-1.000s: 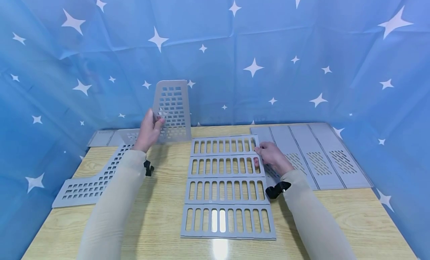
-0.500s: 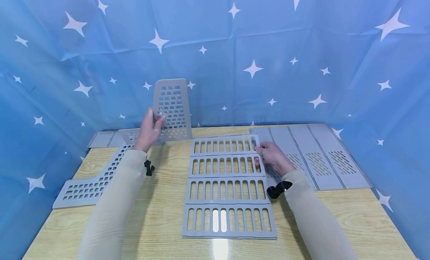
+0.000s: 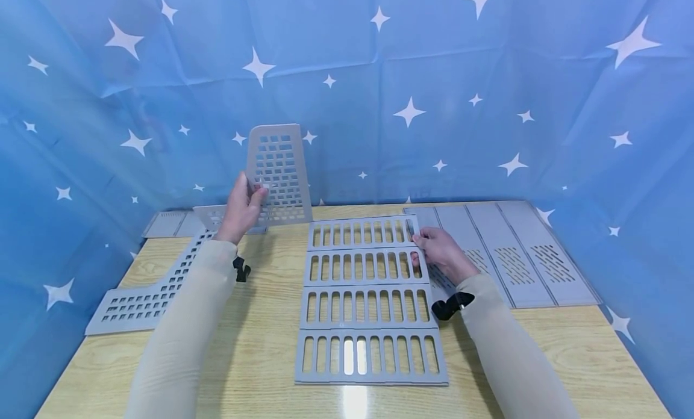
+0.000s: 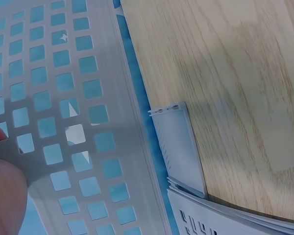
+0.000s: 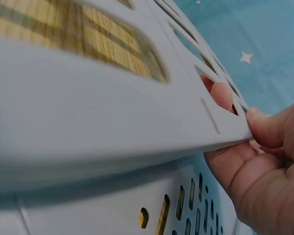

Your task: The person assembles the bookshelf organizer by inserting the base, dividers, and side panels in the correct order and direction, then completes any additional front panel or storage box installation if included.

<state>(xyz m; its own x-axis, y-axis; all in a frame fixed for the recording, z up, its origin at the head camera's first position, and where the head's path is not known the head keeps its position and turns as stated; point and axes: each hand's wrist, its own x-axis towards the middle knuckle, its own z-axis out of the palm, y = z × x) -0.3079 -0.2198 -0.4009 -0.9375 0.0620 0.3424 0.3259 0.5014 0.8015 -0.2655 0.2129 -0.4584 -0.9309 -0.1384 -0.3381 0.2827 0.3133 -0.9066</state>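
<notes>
My left hand (image 3: 242,209) pinches the edge of a grey perforated plastic panel (image 3: 279,172), held upright at the back left of the table. In the left wrist view this panel (image 4: 104,63) fills the left side, with the thumb (image 4: 7,196) on its face. At the middle stands or lies a grey slotted panel (image 3: 364,288) of four rows of long openings. My right hand (image 3: 441,250) grips its right edge, with fingertips passing through a slot. In the right wrist view the right hand (image 5: 269,161) pinches the slotted panel's corner (image 5: 225,127).
Flat grey panels (image 3: 509,226) with diagonal slots lie at the right, partly under the slotted panel. An angled perforated piece (image 3: 143,301) lies at the left, and a small grey panel (image 3: 165,224) sits behind it. A blue star-patterned curtain (image 3: 347,94) closes off the back.
The perforated panel in my left hand has risen slightly, its lower edge shifting a little right. My right hand keeps its grip on the slotted panel, which stays almost in place.
</notes>
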